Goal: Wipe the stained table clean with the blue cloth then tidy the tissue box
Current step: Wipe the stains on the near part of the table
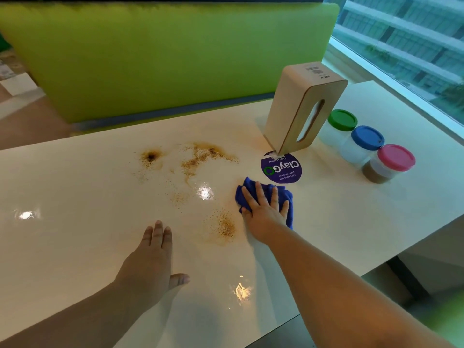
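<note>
The blue cloth [251,190] lies bunched on the glossy white table [75,202], just right of the brown stains [200,156]. My right hand [265,209] presses flat on the cloth, fingers spread. More brown grains [226,226] sit just left of that hand. My left hand [153,257] rests flat on the table nearer to me, holding nothing. The beige tissue box [301,109] stands on its end at the back right, its slot facing right, with one corner on a round purple sticker [281,168].
Three clear jars stand right of the tissue box, with a green lid [342,119], a blue lid [367,137] and a pink lid [396,156]. A green bench back [163,54] runs behind the table. A window [414,33] is on the right.
</note>
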